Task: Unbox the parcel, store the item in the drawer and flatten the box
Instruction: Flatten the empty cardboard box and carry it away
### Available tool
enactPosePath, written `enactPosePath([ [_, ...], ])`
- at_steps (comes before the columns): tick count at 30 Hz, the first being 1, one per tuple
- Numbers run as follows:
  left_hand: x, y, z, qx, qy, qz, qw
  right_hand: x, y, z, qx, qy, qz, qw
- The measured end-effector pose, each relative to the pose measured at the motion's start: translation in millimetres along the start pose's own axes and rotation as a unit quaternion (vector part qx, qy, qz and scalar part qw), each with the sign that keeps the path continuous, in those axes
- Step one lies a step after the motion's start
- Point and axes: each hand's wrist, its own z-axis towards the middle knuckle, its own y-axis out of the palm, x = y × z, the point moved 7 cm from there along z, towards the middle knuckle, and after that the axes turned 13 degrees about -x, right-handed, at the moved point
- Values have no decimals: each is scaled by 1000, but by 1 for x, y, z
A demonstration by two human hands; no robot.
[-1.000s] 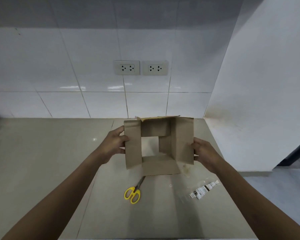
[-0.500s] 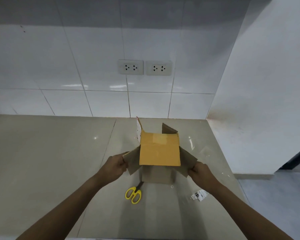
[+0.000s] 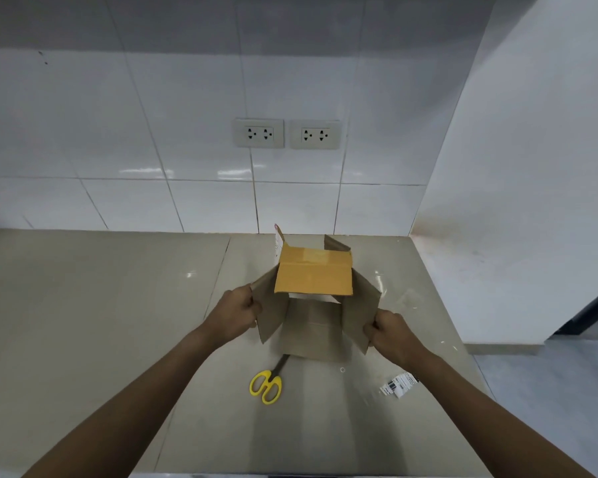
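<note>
Since a sec ago, box has tipped over: orange side up, open end toward the person, low over the table. Scissors & label scrap lie nearest. L hand pinches the left flap, R hand pinches the right flap, both grips closed on cardboard. To flatten well: pull flaps outward evenly, then press walls down along creases. Item not in view.

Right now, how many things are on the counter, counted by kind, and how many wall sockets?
Cardboard box: 1, held by both hands
Yellow scissors: 1
Clear wrapper with label: 1
Wall sockets: 2
Total: 5
</note>
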Motion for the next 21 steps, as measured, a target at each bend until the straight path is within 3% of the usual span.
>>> enactPosePath([
  [7,7,13,11,-13,-17,88,996,-4,20,-1,-12,9,-41,999],
  [11,17,20,4,-43,19,117,992,-1,16,-13,-6,11,-51,999],
  [21,-28,26,-15,-102,-8,29,994,14,61,-42,34,-37,-82,995],
])
